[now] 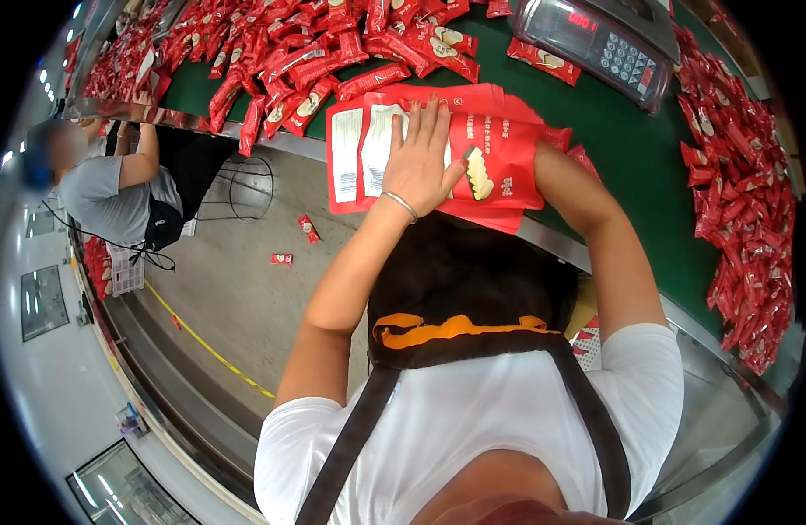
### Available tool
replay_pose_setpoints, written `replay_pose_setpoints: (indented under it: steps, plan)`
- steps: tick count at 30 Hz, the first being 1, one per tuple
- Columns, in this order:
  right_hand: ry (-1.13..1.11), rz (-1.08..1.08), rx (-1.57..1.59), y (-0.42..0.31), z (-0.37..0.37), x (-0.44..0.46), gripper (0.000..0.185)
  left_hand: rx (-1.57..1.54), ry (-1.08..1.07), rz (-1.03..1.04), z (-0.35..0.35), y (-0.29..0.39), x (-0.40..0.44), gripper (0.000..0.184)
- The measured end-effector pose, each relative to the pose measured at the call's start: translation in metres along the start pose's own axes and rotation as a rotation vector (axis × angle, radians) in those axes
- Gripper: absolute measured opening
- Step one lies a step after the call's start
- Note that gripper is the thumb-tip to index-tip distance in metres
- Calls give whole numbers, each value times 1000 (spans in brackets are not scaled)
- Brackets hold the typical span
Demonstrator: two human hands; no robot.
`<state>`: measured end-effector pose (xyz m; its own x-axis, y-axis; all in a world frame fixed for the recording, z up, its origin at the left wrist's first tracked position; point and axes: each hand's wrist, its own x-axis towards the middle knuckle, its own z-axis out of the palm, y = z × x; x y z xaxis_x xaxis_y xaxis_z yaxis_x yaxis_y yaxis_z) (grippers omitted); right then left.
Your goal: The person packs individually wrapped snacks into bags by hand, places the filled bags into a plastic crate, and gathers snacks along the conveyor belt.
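Several flat red printed pouches [518, 144] lie in a loose stack at the near edge of the green work surface [661, 188]. My left hand [420, 157] rests flat across the top pouch, fingers stretched out, with a bracelet at the wrist. From the right, my right forearm [591, 197] reaches in at the side of the stack. The pouches cover my right hand, so its fingers and anything in them are hidden. Small red wrapped snack packets [372, 80] lie just beyond the stack.
A digital scale [595, 52] with a lit display stands at the back right. More packets [740, 201] pile up along the right side. At left, a co-worker [127, 188] in a grey shirt works at the same line. Two packets [308, 229] lie on the floor.
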<state>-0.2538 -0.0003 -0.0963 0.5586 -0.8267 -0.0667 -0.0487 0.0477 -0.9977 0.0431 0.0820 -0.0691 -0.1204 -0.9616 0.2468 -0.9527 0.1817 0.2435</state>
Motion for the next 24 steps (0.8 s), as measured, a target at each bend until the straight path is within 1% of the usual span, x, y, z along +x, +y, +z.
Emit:
replay_pose_setpoints:
  steps: [5, 7, 11, 13, 14, 16, 17, 18, 20, 21, 23, 24]
  plan:
    - [-2, 8, 2, 4, 6, -4, 38, 6, -8, -34, 2, 0, -1, 82]
    - [1, 11, -6, 3, 6, -7, 38, 26, 44, -57, 5, -3, -2, 83]
    - [9, 17, -21, 2, 3, -12, 38, 26, 29, -96, 5, -1, -2, 81]
    - [-3, 20, -18, 2, 4, -9, 38, -47, 182, -86, 8, -3, -5, 78]
    - [10, 20, -22, 2, 3, -11, 38, -43, 185, -91, 8, -6, -9, 78]
    - [13, 17, -21, 2, 4, -10, 38, -431, 572, -49, 6, -18, -15, 69]
    - [9, 17, -19, 2, 4, -10, 38, -297, 644, -245, 3, -23, -24, 62]
    - [6, 19, -20, 3, 4, -9, 38, -148, 730, -363, -4, -26, -32, 59]
    - [-3, 20, -17, 4, 7, -6, 38, -93, 557, -559, -1, -38, -56, 52]
    - [-8, 20, -16, 4, 7, -5, 38, -88, 560, -566, 1, -40, -60, 52]
    - [-15, 25, -14, 5, 9, -3, 38, -269, 436, -665, 5, -44, -65, 43]
    - [-19, 25, -13, 6, 10, -1, 38, -268, 434, -667, 3, -44, -63, 43]
